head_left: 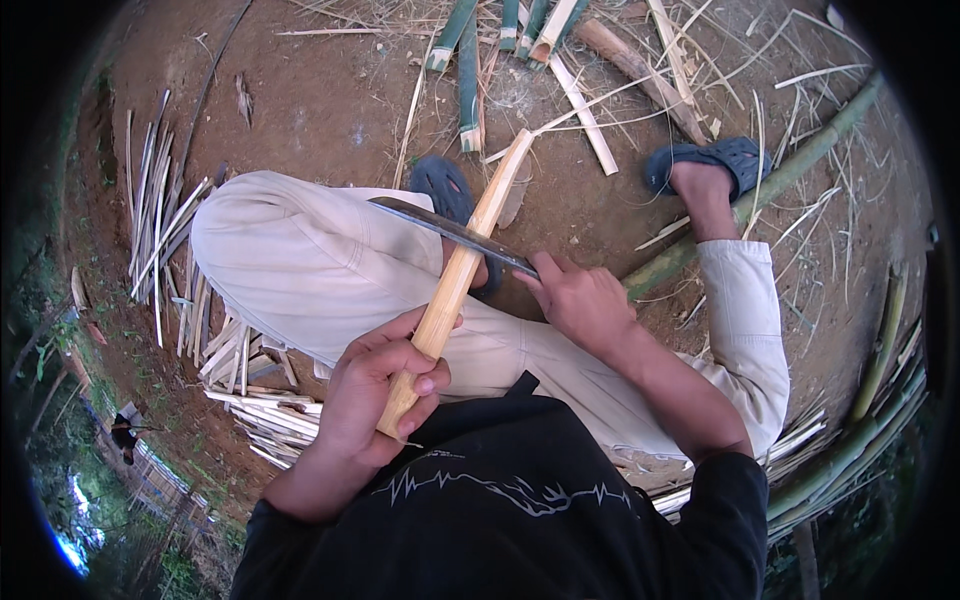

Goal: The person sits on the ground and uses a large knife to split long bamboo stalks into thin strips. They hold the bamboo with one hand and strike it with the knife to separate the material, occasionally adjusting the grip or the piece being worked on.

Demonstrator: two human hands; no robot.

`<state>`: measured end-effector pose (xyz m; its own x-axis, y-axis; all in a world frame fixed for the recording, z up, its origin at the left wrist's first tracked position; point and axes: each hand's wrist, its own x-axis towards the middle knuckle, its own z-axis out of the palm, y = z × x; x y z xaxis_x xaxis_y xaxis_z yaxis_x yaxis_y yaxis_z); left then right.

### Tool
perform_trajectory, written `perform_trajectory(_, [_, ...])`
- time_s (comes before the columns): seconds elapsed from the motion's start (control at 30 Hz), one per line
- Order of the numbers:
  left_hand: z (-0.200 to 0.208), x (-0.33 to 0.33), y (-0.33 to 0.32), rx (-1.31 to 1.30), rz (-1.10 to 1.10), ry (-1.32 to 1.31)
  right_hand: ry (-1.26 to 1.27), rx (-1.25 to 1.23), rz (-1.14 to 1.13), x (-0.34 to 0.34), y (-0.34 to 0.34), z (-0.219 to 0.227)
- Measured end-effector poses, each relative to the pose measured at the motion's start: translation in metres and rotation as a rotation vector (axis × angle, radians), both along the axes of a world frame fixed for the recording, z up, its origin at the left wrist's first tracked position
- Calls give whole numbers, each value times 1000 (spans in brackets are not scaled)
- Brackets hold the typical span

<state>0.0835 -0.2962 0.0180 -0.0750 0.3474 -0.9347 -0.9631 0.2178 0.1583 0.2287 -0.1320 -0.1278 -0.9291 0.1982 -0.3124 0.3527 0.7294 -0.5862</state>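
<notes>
My left hand (385,385) is closed round the near end of a pale split bamboo piece (455,283), which slants up and away over my lap. Its far end tapers, and a thin strip curls off the tip. In my right hand (583,303) is a knife (420,218) with a long dark blade, the handle hidden by my fingers. The blade lies across the bamboo piece at about its middle, touching it, with the blade's tip pointing left over my trouser leg.
Split sticks (155,220) are piled on the left. Green bamboo lengths (468,85) and a brown piece of wood (640,75) lie ahead. A long green bamboo pole (800,160) runs along the right, past my shoe (715,165). Shavings litter the dirt ground (310,110).
</notes>
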Motion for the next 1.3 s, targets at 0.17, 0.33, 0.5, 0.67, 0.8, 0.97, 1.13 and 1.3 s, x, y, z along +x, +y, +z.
perform_trajectory(0.17, [8, 9, 15, -36, 51, 7, 106, -30, 82, 3, 4, 9])
perform_trajectory(0.33, [8, 4, 20, -3, 36, 14, -234, 69, 1, 0, 33, -19])
perform_trajectory(0.5, [8, 6, 18, -26, 33, -14, 281, -43, 87, -4, 14, -1])
perform_trajectory(0.67, [7, 4, 25, -26, 13, 32, 66, 44, 30, -10, 29, -38])
perform_trajectory(0.8, [9, 8, 20, -49, 48, -13, 53, 1, -3, 6, 18, -50])
perform_trajectory(0.97, [7, 5, 13, -17, 62, -58, -27, 8, -22, -2, 24, -58])
perform_trajectory(1.13, [5, 9, 9, 2, 54, -38, -385, 69, -144, -3, 53, -112])
perform_trajectory(1.3, [11, 13, 10, -21, 77, -35, 15, 107, 8, 12, 26, -85])
